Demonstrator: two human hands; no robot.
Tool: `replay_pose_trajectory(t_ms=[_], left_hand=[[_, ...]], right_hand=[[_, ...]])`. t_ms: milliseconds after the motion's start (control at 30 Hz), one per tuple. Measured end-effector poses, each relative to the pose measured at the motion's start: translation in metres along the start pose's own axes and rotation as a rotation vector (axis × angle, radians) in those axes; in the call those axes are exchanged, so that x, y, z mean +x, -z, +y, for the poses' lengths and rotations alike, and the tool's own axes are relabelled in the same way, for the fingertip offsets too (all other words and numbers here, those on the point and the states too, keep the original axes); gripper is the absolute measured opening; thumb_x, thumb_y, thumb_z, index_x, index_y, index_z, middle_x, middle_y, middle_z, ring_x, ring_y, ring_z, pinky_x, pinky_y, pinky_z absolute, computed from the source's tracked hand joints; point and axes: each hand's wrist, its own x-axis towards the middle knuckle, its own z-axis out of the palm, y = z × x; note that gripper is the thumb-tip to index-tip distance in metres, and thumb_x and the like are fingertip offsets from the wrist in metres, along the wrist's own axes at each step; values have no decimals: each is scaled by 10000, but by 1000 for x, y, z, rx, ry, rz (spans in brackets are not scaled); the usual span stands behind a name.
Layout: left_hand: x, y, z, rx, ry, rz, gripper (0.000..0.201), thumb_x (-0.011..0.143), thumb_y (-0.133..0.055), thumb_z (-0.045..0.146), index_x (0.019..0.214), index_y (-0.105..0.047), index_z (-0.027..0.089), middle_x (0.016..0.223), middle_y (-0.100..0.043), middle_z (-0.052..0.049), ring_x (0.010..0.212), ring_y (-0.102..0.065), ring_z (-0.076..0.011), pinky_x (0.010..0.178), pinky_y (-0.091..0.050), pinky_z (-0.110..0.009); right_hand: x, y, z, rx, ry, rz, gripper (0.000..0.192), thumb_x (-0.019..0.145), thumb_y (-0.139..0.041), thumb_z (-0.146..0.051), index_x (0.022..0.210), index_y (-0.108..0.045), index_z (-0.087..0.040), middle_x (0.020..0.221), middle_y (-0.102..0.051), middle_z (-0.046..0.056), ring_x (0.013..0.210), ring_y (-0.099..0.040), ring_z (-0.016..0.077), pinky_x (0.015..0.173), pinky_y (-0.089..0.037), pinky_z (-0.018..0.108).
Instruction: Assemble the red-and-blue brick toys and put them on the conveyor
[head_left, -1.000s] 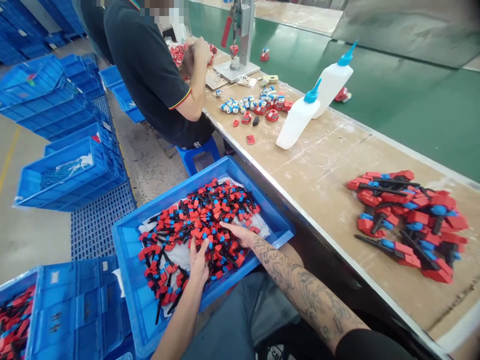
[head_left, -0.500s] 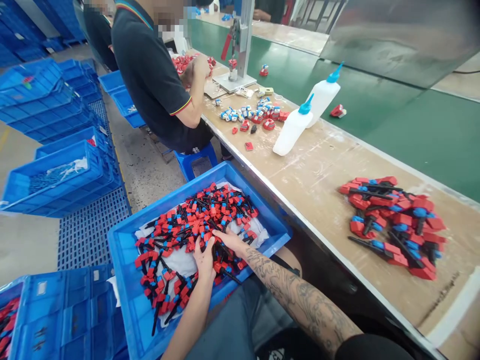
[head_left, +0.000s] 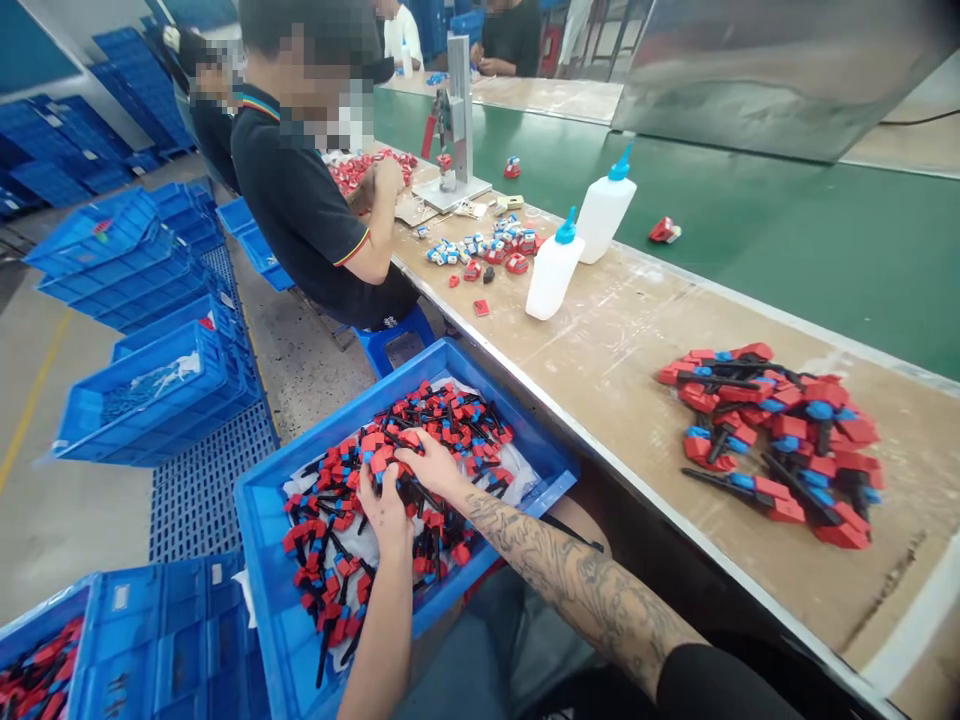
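- Down in the blue crate (head_left: 285, 600) on the person's lap, both hands are deep in a heap of red, blue and black parts (head_left: 375, 490) lying on a white sheet.
- Left hand (head_left: 384, 508) sits in the middle of the heap, fingers (head_left: 367, 483) curled and gathered round a small clump of the parts.
- Right hand (head_left: 429, 462), tattooed forearm behind it, is just beside the left and touching it, fingers bent and closed over the same clump from the far side.
- Exactly how many parts each hand grips, I cannot tell; the pile hides the fingertips.
- Up on the desk (head_left: 622, 340) to the right, a second pile of the same red parts (head_left: 772, 430) lies well apart from the crate.
- Farther along the desk stand two white squeeze bottles (head_left: 551, 270) with blue spouts, near a scatter of small red and blue pieces (head_left: 487, 247).
- Beyond those, a co-worker in a dark shirt (head_left: 307, 210) sits on a blue stool, hands together over red parts beside a small press (head_left: 454, 120).
- Stacks of blue crates (head_left: 142, 300) fill the floor to the left, and a green belt (head_left: 787, 230) runs behind the desk.
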Motion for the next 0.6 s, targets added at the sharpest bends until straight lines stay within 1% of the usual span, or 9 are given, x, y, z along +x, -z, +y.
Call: replay_pose_trajectory(t_ms=[33, 100, 167, 200, 267, 367, 433, 500, 600], left_hand=[[0, 3, 10, 7, -53, 61, 671, 962, -478, 449, 1555, -198, 304, 1572, -339, -50, 1491, -226, -261, 1183, -291, -360], [-4, 6, 28, 20, -207, 221, 678, 932, -528, 466, 1531, -264, 292, 1578, -323, -63, 1483, -246, -268, 1176, -298, -360], [-14, 6, 41, 24, -376, 361, 684, 887, -592, 473, 1490, -345, 265, 1542, -377, -87, 1442, -329, -281, 1162, -320, -384], [-20, 4, 47, 19, -449, 403, 686, 866, -620, 468, 1470, -377, 249, 1504, -425, -97, 1407, -381, -285, 1153, -332, -402], [-33, -4, 58, 0, -559, 420, 688, 832, -656, 450, 1437, -417, 225, 1415, -511, -102, 1331, -466, -285, 1133, -355, -435], [-51, -30, 82, -12, -717, 355, 645, 793, -679, 429, 1366, -488, 203, 1298, -584, -87, 1240, -530, -289, 1094, -394, -474], [-65, -57, 103, -31, -810, 253, 613, 772, -690, 414, 1322, -527, 196, 1244, -607, -76, 1209, -544, -293, 1080, -404, -492], [-84, -91, 125, -70, -881, 122, 609, 759, -703, 390, 1311, -536, 193, 1211, -619, -71, 1190, -552, -288, 1083, -398, -497], [-121, -156, 151, -143, -956, -81, 613, 761, -710, 353, 1322, -524, 189, 1224, -607, -78, 1185, -555, -272, 1100, -382, -476]], right_hand=[[2, 1, -11, 19, 42, 4, 287, 830, -636, -464, 1084, -628, -332, 984, -702, -54, 942, -647, 209, 908, -468, 329], [-1, 6, -31, 76, 118, 29, 282, 833, -637, -445, 1090, -626, -329, 987, -701, -57, 947, -645, 204, 917, -467, 329], [-12, 15, -48, 132, 180, 76, 295, 834, -643, -439, 1107, -625, -326, 995, -699, -55, 952, -644, 203, 931, -464, 338], [-20, 22, -55, 151, 207, 101, 307, 835, -648, -439, 1120, -625, -326, 998, -698, -54, 947, -644, 202, 933, -464, 342], [-37, 40, -68, 175, 259, 145, 341, 839, -656, -441, 1160, -619, -333, 1011, -695, -53, 936, -645, 197, 928, -469, 339], [-61, 80, -87, 186, 343, 229, 376, 839, -672, -425, 1198, -606, -336, 1039, -684, -54, 948, -639, 189, 913, -473, 321], [-76, 117, -98, 186, 408, 318, 381, 835, -681, -399, 1201, -607, -322, 1051, -676, -51, 958, -630, 188, 912, -471, 314], [-93, 159, -106, 189, 470, 414, 381, 833, -683, -371, 1201, -611, -300, 1063, -672, -44, 962, -623, 187, 910, -469, 310], [-122, 224, -106, 202, 529, 584, 391, 840, -669, -352, 1216, -608, -264, 1101, -673, -22, 1006, -617, 195, 937, -457, 315]])
